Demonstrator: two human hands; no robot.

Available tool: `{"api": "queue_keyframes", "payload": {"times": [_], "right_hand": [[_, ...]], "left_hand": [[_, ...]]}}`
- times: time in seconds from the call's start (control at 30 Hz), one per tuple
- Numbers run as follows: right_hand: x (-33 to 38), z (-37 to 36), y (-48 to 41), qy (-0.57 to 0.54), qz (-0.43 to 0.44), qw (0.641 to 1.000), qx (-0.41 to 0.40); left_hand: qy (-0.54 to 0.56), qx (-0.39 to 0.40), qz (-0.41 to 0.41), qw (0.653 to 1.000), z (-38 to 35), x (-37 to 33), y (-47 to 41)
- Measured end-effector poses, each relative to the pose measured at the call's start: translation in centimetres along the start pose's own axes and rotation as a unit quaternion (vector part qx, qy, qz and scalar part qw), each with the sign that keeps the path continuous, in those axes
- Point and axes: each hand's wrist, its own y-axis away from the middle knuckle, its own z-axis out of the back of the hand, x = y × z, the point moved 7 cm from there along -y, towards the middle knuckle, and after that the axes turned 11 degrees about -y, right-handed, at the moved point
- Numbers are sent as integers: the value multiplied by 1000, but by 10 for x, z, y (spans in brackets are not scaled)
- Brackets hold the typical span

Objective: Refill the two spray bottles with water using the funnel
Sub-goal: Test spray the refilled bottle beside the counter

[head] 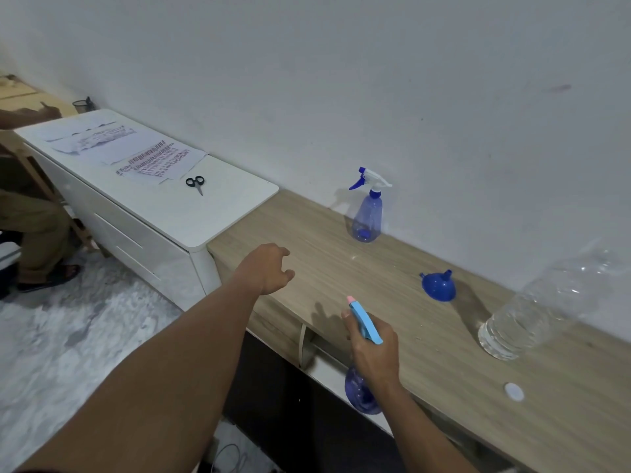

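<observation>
Head view: right hand (372, 346) grips a spray bottle (362, 394) at six o'clock; left hand (266, 268) relaxed, holding nothing; funnel (437, 285) on the surface (324, 240), two o'clock of the right hand

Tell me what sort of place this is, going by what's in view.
Likely a home office or workroom. A white drawer cabinet carries printed barcode sheets and scissors, and beside it a wood-look counter runs along a plain white wall.
</observation>
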Motion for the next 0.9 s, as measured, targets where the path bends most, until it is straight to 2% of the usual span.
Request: {"api": "queue_keyframes", "payload": {"times": [0.2, 0.5, 0.9], "right_hand": [[-2, -1, -11, 14, -70, 997, 15], [-2, -1, -20, 76, -112, 991, 22], [6, -6, -18, 91, -119, 988, 23]], "left_hand": [[7, -2, 1, 1000, 1, 3, -2], [5, -3, 1, 1000, 3, 4, -4], [-11, -3, -6, 1000, 4, 4, -4]]}}
